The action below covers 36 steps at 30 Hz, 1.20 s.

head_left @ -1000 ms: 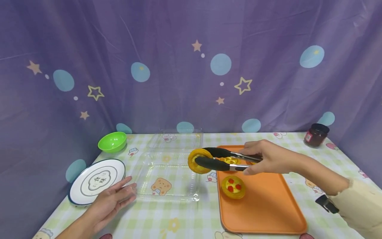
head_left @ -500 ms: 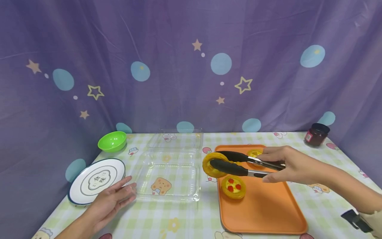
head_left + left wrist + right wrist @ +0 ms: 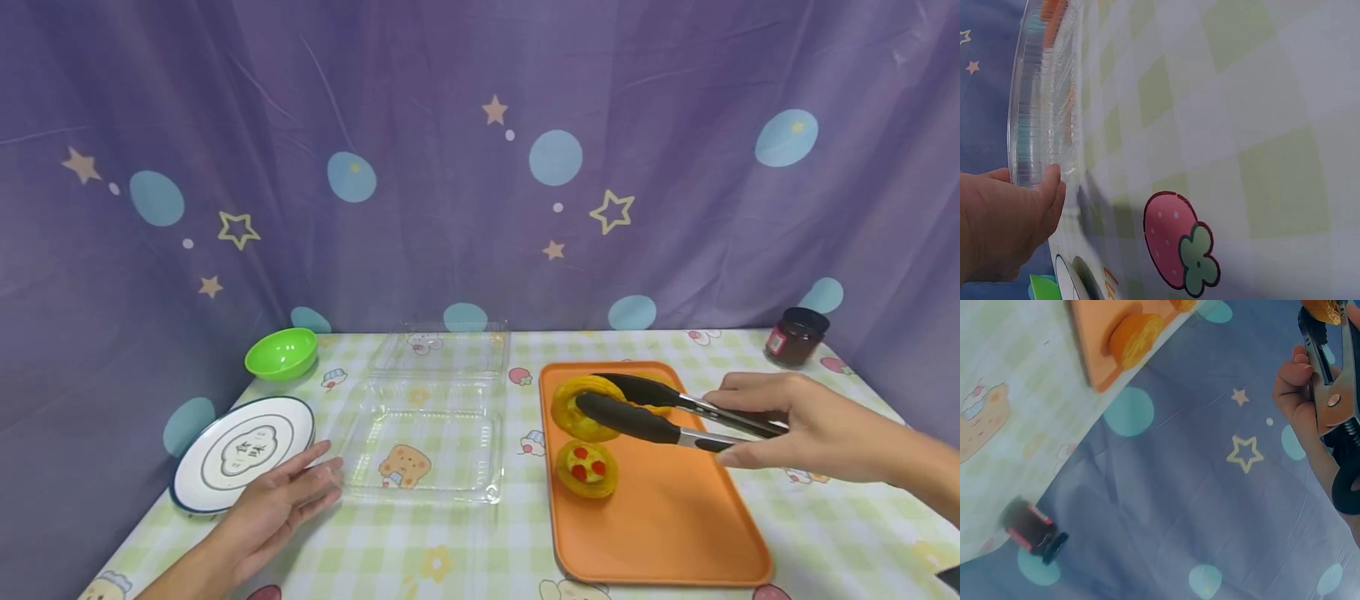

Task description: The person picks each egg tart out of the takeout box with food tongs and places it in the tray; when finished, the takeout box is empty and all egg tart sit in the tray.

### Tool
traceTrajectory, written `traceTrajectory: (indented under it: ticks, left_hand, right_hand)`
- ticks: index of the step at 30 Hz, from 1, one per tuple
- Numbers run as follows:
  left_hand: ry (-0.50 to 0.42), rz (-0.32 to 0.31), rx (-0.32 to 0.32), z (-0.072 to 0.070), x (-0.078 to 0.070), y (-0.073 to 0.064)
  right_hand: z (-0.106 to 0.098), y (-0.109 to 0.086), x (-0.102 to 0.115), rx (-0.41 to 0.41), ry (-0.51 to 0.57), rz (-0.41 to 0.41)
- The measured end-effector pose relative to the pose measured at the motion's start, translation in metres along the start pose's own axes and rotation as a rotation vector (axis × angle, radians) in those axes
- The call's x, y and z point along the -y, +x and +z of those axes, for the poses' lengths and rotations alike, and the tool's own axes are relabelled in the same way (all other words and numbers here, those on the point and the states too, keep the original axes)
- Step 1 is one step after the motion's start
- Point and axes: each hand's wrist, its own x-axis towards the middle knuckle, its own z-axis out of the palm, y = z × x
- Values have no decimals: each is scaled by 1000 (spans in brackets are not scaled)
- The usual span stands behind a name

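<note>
In the head view my right hand (image 3: 795,425) grips a pair of black-tipped metal tongs (image 3: 637,417). Between the tong tips an egg tart (image 3: 573,400) is held tilted over the upper left of the orange tray (image 3: 660,525). A second tart (image 3: 587,471), topped with red pieces, sits on the tray just below it. Another tart (image 3: 1135,339) shows on the tray in the right wrist view, partly hidden behind the tongs in the head view. My left hand (image 3: 273,508), fingers fairly straight, touches the left side of a clear plastic box (image 3: 427,498).
The box's clear lid (image 3: 442,354) stands folded back behind it. A white plate (image 3: 217,483) with a dark rim lies left, near the left hand. Behind it is a green bowl (image 3: 282,354). A dark jar (image 3: 797,337) stands at the far right.
My right hand has moved right with the tongs, carrying the tart from beside the clear box to over the tray. The left hand stays in place.
</note>
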Motion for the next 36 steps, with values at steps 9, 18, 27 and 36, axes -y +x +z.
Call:
traceTrajectory:
  ticks: [9, 18, 27, 36]
  left_hand:
    - [12, -19, -5, 1, -1, -1]
    - [-2, -24, -8, -1, -2, 0]
    - [12, -25, -11, 1, -2, -1]
    - [14, -23, -9, 2, -2, -1]
  right_hand:
    - [-4, -30, -24, 18, -65, 116]
    - [-1, -54, -46, 101, -68, 273]
    - [15, -65, -64, 200, 28, 271]
    - [26, -66, -75, 233, 73, 272]
